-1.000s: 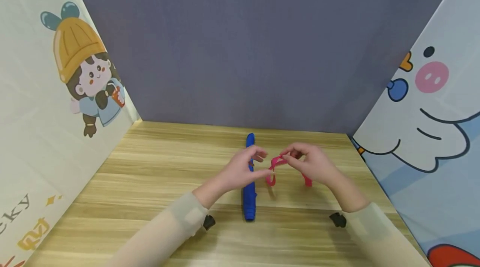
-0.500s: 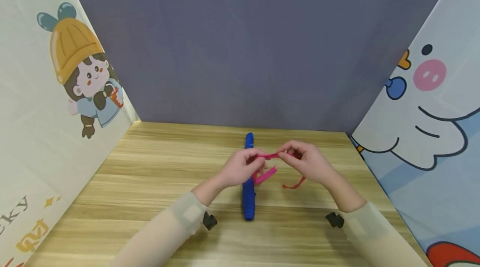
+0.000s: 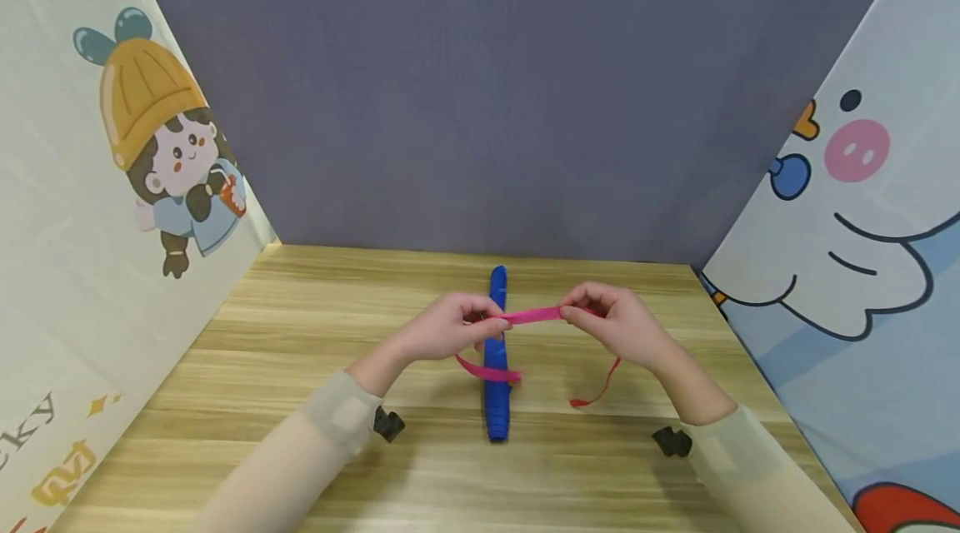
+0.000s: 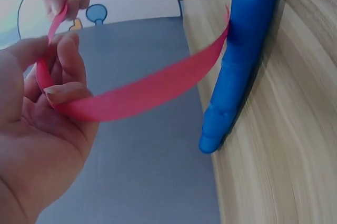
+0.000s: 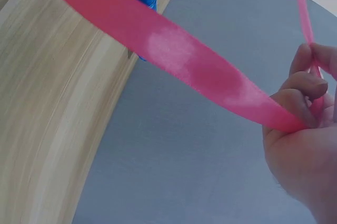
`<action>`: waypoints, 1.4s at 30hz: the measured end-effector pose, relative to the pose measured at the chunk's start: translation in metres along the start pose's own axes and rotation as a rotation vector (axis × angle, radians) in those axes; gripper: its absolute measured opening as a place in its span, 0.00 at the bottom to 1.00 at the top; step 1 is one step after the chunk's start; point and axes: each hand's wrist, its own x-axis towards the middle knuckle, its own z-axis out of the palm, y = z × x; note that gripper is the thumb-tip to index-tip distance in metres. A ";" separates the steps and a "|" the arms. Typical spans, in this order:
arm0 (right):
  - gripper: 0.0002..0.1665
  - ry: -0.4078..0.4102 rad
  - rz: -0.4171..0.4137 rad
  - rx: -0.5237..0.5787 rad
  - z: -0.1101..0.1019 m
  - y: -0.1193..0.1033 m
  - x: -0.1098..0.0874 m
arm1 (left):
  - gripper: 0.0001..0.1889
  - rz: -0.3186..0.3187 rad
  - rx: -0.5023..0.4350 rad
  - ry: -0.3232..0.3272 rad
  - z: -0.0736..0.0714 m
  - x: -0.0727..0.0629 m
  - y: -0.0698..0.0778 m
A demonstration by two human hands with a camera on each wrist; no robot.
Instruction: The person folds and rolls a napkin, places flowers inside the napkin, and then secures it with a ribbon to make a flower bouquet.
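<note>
A pink ribbon (image 3: 534,316) is stretched nearly straight between my two hands, above the table. My left hand (image 3: 446,326) pinches it between thumb and fingers, and a loose tail hangs in a curve that overlaps the blue roll in the head view. My right hand (image 3: 622,326) pinches the ribbon further right, its other tail dangling below. In the left wrist view the ribbon (image 4: 142,93) also passes through the curled fingers. Under the left hand lies a long, slim blue roll (image 3: 497,408), pointing away from me, its surface creased. In the right wrist view the right tail of the ribbon (image 5: 174,53) looks broad.
The wood-grain table (image 3: 337,283) ends at a grey back panel (image 3: 480,100). Printed cloth walls stand on both sides, a cartoon child (image 3: 180,150) on the left one and a white cartoon bird (image 3: 825,241) on the right. Small black devices sit at both wrists.
My left hand, first relaxed beside the ribbon, has taken hold of it and moved left, drawing it taut. The right hand has stayed nearly in place. The blue roll has not moved.
</note>
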 end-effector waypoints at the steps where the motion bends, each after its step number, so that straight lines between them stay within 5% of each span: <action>1: 0.06 -0.005 0.004 0.007 0.000 0.001 0.000 | 0.08 -0.010 -0.017 -0.005 -0.003 -0.001 0.000; 10: 0.07 -0.052 0.011 0.052 -0.004 0.010 0.000 | 0.12 -0.027 -0.132 0.007 -0.029 -0.012 -0.006; 16: 0.09 -0.083 0.019 0.080 -0.005 0.019 -0.002 | 0.09 -0.001 -0.084 -0.073 -0.042 -0.020 -0.010; 21: 0.08 -0.130 -0.054 0.128 -0.006 0.022 -0.004 | 0.13 -0.035 -0.017 -0.147 -0.050 -0.026 -0.012; 34: 0.12 -0.210 -0.064 0.121 -0.007 0.037 -0.004 | 0.16 -0.060 0.067 -0.081 -0.050 -0.027 -0.017; 42: 0.22 -0.312 -0.115 0.138 -0.005 0.044 -0.001 | 0.23 -0.078 0.060 -0.123 -0.047 -0.024 -0.020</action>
